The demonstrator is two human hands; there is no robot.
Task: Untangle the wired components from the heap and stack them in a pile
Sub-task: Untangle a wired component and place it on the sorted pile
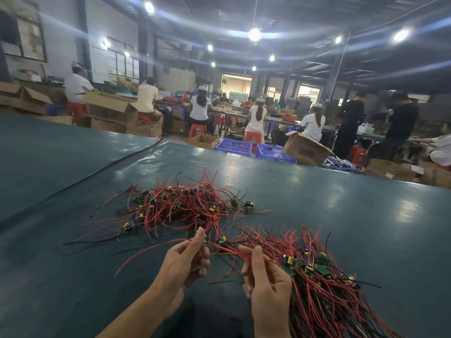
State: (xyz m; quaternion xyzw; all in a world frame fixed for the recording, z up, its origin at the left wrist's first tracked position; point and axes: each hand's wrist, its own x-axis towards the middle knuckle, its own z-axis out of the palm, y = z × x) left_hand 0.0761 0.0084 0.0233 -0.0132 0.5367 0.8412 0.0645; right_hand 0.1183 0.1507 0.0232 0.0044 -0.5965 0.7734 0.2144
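A tangled heap (185, 203) of small green circuit boards with red and black wires lies mid-table. A sorted pile (324, 284) of the same wired components fans out at the lower right. My left hand (185, 262) pinches one wired component at its small board, near the heap's front edge; its red wires trail left and right. My right hand (263, 276) grips a red wire at the left edge of the pile, thumb and forefinger closed on it. Another board (222, 242) lies between the two hands.
The dark green table (341, 215) stretches wide around the wires, with a seam and a second table section at the left. Beyond the far edge stand cardboard boxes (306, 148), blue crates (234, 146) and several seated workers.
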